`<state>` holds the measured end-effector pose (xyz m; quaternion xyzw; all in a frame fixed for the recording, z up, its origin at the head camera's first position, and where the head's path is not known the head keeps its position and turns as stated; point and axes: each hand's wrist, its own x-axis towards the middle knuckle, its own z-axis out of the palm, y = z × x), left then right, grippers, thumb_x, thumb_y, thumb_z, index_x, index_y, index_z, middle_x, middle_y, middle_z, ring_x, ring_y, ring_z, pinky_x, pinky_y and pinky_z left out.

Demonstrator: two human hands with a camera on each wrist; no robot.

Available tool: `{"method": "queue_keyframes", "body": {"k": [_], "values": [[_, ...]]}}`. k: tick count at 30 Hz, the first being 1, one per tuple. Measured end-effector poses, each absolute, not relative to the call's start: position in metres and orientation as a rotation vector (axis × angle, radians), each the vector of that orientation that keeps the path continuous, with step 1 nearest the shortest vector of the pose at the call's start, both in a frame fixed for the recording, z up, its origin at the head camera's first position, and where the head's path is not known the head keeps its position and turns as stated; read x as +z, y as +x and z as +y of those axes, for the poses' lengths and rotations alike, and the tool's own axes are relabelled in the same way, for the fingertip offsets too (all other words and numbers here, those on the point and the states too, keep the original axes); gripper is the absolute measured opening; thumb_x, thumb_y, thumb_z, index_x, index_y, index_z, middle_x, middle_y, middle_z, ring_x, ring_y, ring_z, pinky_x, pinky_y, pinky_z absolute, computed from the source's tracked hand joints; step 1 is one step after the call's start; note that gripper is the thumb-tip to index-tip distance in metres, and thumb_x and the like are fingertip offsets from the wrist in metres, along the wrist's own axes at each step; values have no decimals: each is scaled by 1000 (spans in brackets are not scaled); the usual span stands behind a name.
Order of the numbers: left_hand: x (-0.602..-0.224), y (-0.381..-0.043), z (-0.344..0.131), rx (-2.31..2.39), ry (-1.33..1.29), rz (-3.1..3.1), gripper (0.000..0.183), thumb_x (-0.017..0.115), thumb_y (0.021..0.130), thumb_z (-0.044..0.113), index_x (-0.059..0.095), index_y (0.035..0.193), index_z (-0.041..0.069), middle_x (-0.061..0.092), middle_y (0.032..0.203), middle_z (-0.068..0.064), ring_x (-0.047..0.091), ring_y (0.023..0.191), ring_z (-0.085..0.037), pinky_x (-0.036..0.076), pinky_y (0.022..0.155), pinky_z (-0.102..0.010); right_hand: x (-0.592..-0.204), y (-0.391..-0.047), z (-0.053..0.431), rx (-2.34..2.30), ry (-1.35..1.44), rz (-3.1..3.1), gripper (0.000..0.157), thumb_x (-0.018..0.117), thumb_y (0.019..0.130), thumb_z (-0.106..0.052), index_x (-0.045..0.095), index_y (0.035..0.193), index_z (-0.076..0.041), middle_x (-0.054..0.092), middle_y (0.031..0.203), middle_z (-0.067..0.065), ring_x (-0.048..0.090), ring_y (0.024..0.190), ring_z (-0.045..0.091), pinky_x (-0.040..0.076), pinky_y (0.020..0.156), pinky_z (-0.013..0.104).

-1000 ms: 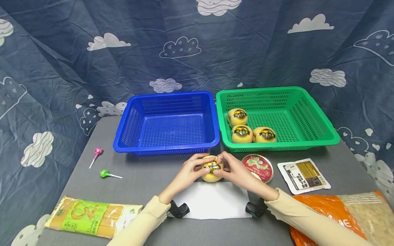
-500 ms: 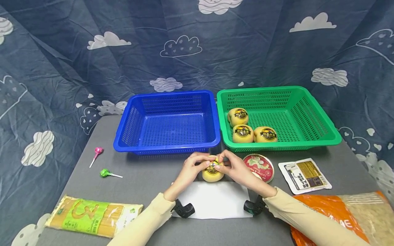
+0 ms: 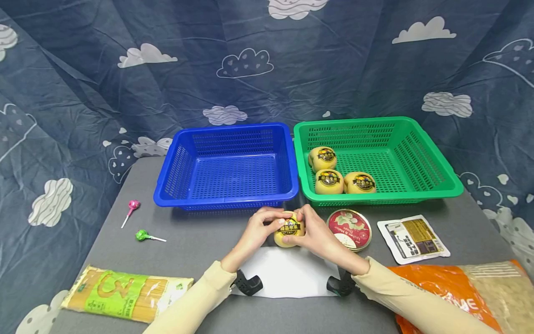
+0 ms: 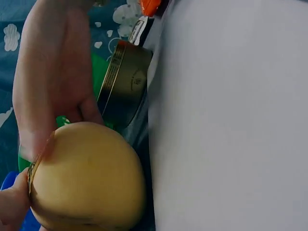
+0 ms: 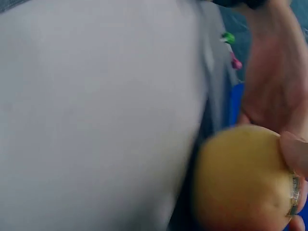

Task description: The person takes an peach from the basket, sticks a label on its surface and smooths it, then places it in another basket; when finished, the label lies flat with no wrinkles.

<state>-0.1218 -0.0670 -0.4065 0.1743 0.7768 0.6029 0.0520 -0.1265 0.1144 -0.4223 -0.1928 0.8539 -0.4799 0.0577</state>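
Both hands hold one yellow, peach-like fruit (image 3: 288,239) with a black-and-gold label (image 3: 290,226), over the back edge of a white sheet (image 3: 288,273). On its left side, my left hand (image 3: 259,232) grips it with thumb and fingers. My right hand (image 3: 319,234) wraps the right side, its thumb across the front by the label's lower edge. In the left wrist view the fruit (image 4: 91,178) shows its smooth bare side, the label seen edge-on at the left. The right wrist view shows the fruit (image 5: 245,178) blurred, with fingertips at its right side.
Behind stand a blue basket (image 3: 225,201) and a green basket (image 3: 392,196) with three labelled fruits. A red round tin (image 3: 350,227), white packet (image 3: 413,239) and orange bag (image 3: 450,292) lie right. Two lollipops (image 3: 142,235) and a noodle pack (image 3: 125,294) lie left.
My right hand has shifted from pinching near the fruit's top to wrapping its right side, thumb lower on the front. The left hand stays on the fruit, and more of the label shows.
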Motion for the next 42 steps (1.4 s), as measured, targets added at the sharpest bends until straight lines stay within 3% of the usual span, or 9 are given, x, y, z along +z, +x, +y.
{"method": "queue_keyframes", "body": {"k": [5,9,14,20,26,33,38,42], "values": [[-409,-123,-70,1848,536,2324,23,58,85,2,63,106,-6,57,112,-18,46,108,-28,36,90,-40,-426,-128,116,-1601,-496,2438,42,76,69,-5,40,88,-3,51,115,20,58,89,26,49,71,28],[-409,-123,-72,1842,533,2309,23,57,86,3,63,107,-5,56,113,-18,46,109,-26,35,91,-38,-424,-133,123,-1734,-411,2144,32,67,76,4,41,95,0,41,127,26,56,97,32,50,75,33],[-410,-121,-73,1817,547,2300,30,64,81,3,61,111,-4,52,118,-17,46,110,-27,40,90,-41,-422,-134,128,-1759,-361,1997,26,60,83,1,40,100,2,36,129,24,54,101,31,49,76,35],[-411,-119,-71,1832,535,2285,40,73,73,2,61,110,-3,48,119,-17,48,106,-27,46,82,-38,-426,-136,128,-1760,-310,2091,26,64,81,-2,43,95,1,42,125,23,57,95,29,50,74,33],[-411,-122,-75,1816,599,2242,34,65,80,0,59,113,-4,50,121,-18,45,113,-27,42,89,-39,-425,-136,130,-1757,-261,2059,23,61,81,2,43,95,2,41,127,23,56,97,30,49,77,35],[-412,-126,-74,1840,501,2227,25,55,88,5,61,109,-5,54,118,-17,43,113,-25,33,93,-38,-424,-141,125,-1737,-222,2106,22,63,84,-14,46,89,-1,48,123,20,59,91,23,47,77,30],[-425,-132,-69,1915,382,2158,24,57,85,7,64,105,-3,55,113,-12,45,107,-21,31,92,-35,-425,-144,123,-1839,-179,2041,16,61,83,-4,46,86,0,49,121,22,57,96,25,47,77,29],[-438,-137,-69,1881,434,2217,22,57,85,12,66,104,5,55,104,-3,46,97,-17,33,86,-34,-425,-145,123,-1875,-157,1983,12,59,81,0,47,84,-2,48,121,22,50,104,28,46,77,29]]}}
